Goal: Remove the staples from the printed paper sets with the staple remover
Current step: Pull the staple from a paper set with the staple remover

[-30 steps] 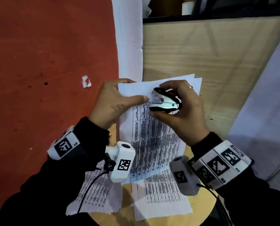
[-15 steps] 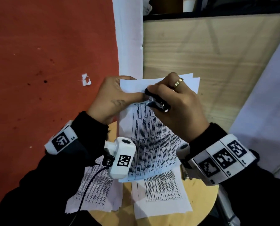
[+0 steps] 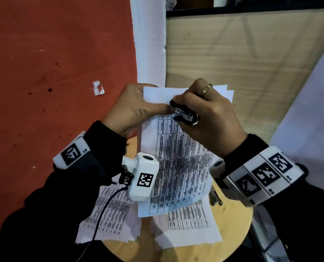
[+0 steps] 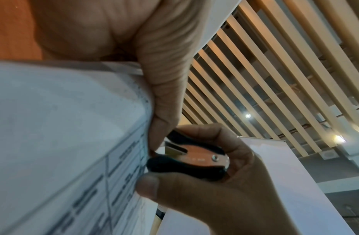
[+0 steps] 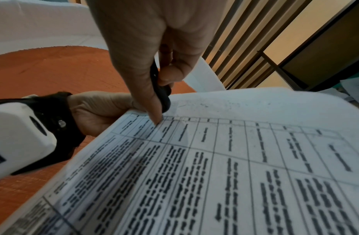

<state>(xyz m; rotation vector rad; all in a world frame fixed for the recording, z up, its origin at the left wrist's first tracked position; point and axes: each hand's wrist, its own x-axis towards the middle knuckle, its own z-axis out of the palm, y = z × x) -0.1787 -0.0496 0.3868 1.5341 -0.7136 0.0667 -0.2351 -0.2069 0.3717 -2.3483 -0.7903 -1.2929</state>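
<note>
I see my left hand [image 3: 132,112] pinching the top left corner of the printed paper set [image 3: 178,167], thumb lying flat across the front sheet and the other fingers hidden behind it, so that grip is pressed onto the paper and holds it lifted above the surface [image 3: 231,227]. My right hand [image 3: 210,118] is curled round the staple remover [image 3: 185,115], thumb under one black handle and forefinger over the other, squeezing them together; the remover's metal nose sits right at the corner of the paper, touching the tip of my left thumb. From the left wrist view the remover [image 4: 191,156] shows a copper-toned metal body with a rivet between black plastic grips, its front end against the sheet's edge just beside the printed table. I cannot make out the staple itself in any view. In the right wrist view my right thumb tip rests on the top row of the table on the paper set [image 5: 234,159]. Below the held set, more printed sheets [image 3: 187,227] lie flat on the round wooden surface, another stack [image 3: 108,220] to their left overhanging its edge, and a small dark metal object [image 3: 216,197] lies near the right rim
</note>
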